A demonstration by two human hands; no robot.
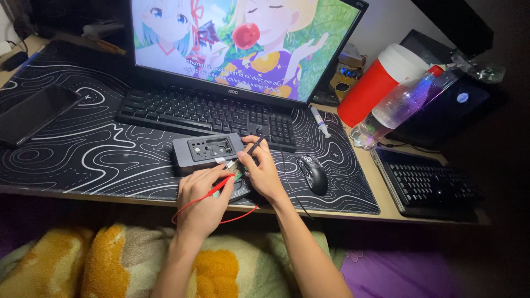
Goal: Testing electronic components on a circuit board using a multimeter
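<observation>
My left hand rests at the desk's front edge, fingers pinching a red wire that loops down over the edge. My right hand holds a thin dark tool like a pen, its tip pointing down at a small circuit board between the two hands. Just behind the hands lies a grey rectangular box with its port side up. Most of the board is hidden under my fingers.
A black desk mat with white wavy lines covers the desk. On it are a black keyboard, a monitor, a black mouse and a small syringe tube. A red jug, plastic bottle and laptop stand right. A dark tablet lies left.
</observation>
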